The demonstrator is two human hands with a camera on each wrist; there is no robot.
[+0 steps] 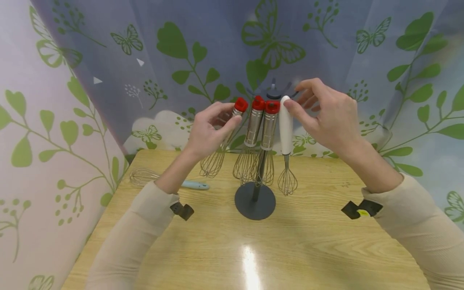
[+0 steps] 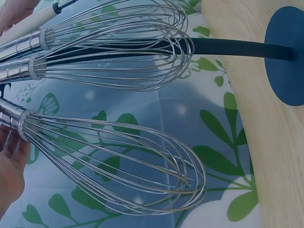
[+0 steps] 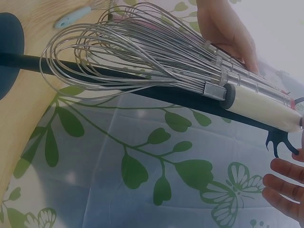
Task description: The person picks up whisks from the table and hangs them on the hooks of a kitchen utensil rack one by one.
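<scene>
My left hand (image 1: 211, 128) grips the silver handle of a red-capped whisk (image 1: 213, 162) between thumb and fingers; its wire loops (image 2: 118, 164) fan out in the left wrist view. Two more red-capped whisks (image 1: 252, 128) hang side by side at the black stand (image 1: 255, 201), handles up. To their right hangs a white-handled whisk (image 1: 286, 129), upright, its small wire head down. At its top end is my right hand (image 1: 328, 110), thumb against the handle, the other fingers loosely spread by the stand's hooks (image 3: 279, 142).
A whisk with a light blue handle (image 1: 195, 185) lies on the wooden table (image 1: 308, 245) at the left, partly hidden behind my left forearm. Behind the table hangs a curtain (image 1: 224, 36) printed with green leaves and butterflies.
</scene>
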